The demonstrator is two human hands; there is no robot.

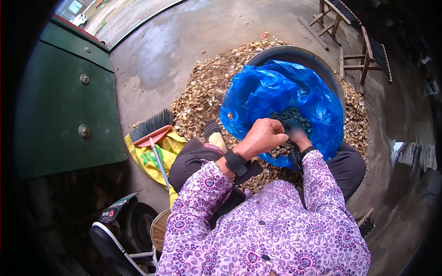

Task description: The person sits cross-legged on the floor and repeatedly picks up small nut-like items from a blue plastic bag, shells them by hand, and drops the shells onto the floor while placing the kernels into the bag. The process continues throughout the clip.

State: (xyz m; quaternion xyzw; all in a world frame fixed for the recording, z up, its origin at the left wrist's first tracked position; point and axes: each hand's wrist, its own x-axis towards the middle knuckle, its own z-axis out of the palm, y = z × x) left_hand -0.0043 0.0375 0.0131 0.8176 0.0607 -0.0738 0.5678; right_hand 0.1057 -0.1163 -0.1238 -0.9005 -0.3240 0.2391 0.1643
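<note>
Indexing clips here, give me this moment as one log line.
left hand: curled, above blue plastic bag | right hand: inside bag, partly blurred | nearby: metal basin, peanut shells

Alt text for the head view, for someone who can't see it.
A person's left hand and right hand are close together at an open blue plastic bag holding small nut-like pieces, set in a round basin. Brown shells lie heaped around the basin; a broom lies on a yellow sack at left.
</note>
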